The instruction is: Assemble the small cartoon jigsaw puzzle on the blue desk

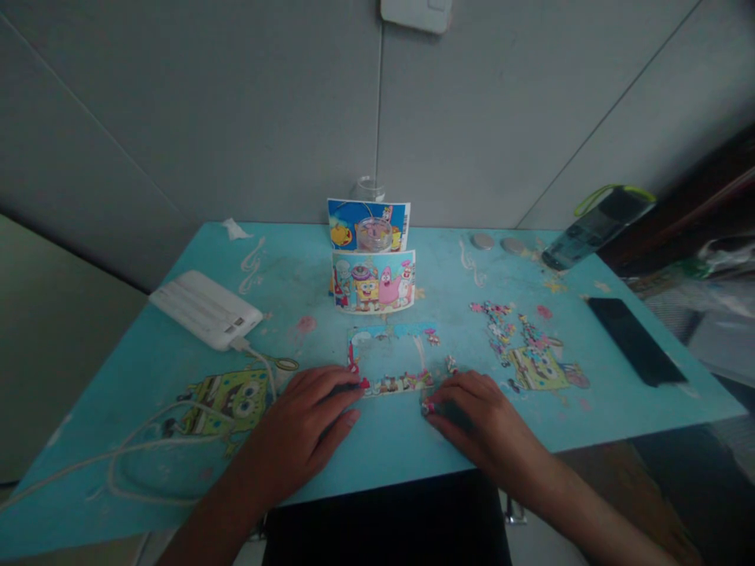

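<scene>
A partly assembled jigsaw border [392, 385] lies flat on the blue table, its middle showing the table surface. My left hand [318, 413] rests at the border's lower left corner, fingers apart, fingertips touching the pieces there. Just below the lower right corner, my right hand [480, 413] pinches a small puzzle piece [429, 406] between thumb and fingers. Another small piece [451, 364] sits above that hand. Loose pieces [500, 326] are scattered to the right. Behind the border stands a curved picture card [374, 292], with a second card [345, 224] behind it.
On the left are a white power bank [204, 309] and its looped cable [159, 444]. A phone [635, 340] and a bottle [595, 228] lie on the right. Clear round containers [374, 234] are by the cards; two small discs [482, 241] lie near the wall.
</scene>
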{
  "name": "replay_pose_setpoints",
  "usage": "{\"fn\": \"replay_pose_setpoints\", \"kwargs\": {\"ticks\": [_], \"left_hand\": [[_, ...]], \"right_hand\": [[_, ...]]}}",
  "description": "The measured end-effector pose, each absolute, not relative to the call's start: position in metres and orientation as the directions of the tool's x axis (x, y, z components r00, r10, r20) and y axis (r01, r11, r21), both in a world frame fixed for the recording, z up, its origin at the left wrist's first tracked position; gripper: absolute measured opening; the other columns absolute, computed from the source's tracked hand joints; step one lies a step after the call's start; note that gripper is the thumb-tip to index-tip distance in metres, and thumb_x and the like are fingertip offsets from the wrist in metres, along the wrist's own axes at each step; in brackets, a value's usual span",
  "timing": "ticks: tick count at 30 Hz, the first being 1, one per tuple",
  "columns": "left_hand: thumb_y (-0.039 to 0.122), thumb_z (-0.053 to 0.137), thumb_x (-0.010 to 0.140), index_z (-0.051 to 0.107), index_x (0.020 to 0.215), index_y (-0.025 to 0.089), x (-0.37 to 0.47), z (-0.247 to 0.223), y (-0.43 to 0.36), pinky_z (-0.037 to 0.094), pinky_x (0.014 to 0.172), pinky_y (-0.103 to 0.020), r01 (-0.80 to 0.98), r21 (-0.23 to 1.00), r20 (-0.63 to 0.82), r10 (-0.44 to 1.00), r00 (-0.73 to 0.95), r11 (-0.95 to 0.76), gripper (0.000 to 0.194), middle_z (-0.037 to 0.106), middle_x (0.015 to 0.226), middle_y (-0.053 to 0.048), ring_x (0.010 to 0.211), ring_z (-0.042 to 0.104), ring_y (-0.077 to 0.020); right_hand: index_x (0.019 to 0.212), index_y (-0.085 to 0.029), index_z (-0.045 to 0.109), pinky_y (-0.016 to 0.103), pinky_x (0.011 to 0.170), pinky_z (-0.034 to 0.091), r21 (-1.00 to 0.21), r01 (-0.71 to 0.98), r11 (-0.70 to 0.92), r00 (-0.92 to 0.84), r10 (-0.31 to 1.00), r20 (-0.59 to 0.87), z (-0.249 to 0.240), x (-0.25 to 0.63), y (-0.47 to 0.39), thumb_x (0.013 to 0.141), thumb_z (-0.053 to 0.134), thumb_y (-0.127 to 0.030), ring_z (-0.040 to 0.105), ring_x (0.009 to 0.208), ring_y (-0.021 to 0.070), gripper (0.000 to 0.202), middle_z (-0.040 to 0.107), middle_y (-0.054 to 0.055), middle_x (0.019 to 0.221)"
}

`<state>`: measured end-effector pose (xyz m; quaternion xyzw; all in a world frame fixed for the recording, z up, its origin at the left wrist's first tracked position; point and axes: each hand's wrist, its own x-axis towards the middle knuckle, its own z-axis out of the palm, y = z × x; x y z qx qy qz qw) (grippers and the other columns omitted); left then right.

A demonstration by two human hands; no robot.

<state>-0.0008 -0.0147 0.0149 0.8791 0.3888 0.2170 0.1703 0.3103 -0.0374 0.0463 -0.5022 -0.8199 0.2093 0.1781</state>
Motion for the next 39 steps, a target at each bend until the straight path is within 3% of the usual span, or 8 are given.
{"fn": "replay_pose_setpoints", "kwargs": {"ticks": [6, 21, 39], "left_hand": [[0.02, 0.055, 0.1, 0.061, 0.133, 0.026, -0.001, 0.015, -0.015, 0.043, 0.11, -0.045, 0.603, 0.461, 0.263, 0.749, 0.608, -0.651, 0.034, 0.06, 0.136, -0.006, 0.129, 0.052, -0.0236], [0.021, 0.056, 0.099, 0.062, 0.132, 0.026, -0.001, 0.016, -0.015, 0.044, 0.11, -0.046, 0.608, 0.469, 0.257, 0.757, 0.6, -0.641, 0.034, 0.061, 0.136, -0.006, 0.129, 0.052, -0.0245], [0.021, 0.056, 0.099, 0.063, 0.132, 0.027, -0.001, 0.014, -0.015, 0.045, 0.11, -0.047, 0.601, 0.472, 0.262, 0.753, 0.603, -0.645, 0.034, 0.061, 0.136, -0.006, 0.129, 0.053, -0.0249]], "right_hand": [[0.106, -0.022, 0.071, 0.043, 0.089, 0.052, -0.447, 0.784, 0.431, -0.37, 0.902, 0.22, 0.043, 0.329, -0.009, 0.098, 0.064, -0.032, 0.066, 0.097, 0.0245, 0.015, 0.071, 0.008, 0.104], [0.104, -0.023, 0.073, 0.04, 0.087, 0.054, -0.488, 0.767, 0.417, -0.372, 0.908, 0.192, 0.031, 0.338, 0.032, 0.097, 0.066, -0.031, 0.068, 0.093, 0.0224, 0.013, 0.073, 0.007, 0.099], [0.112, -0.025, 0.077, 0.039, 0.082, 0.051, -0.4, 0.786, 0.471, -0.409, 0.882, 0.236, 0.031, 0.336, 0.021, 0.099, 0.063, -0.029, 0.064, 0.089, 0.0219, 0.019, 0.07, 0.007, 0.1]]}}
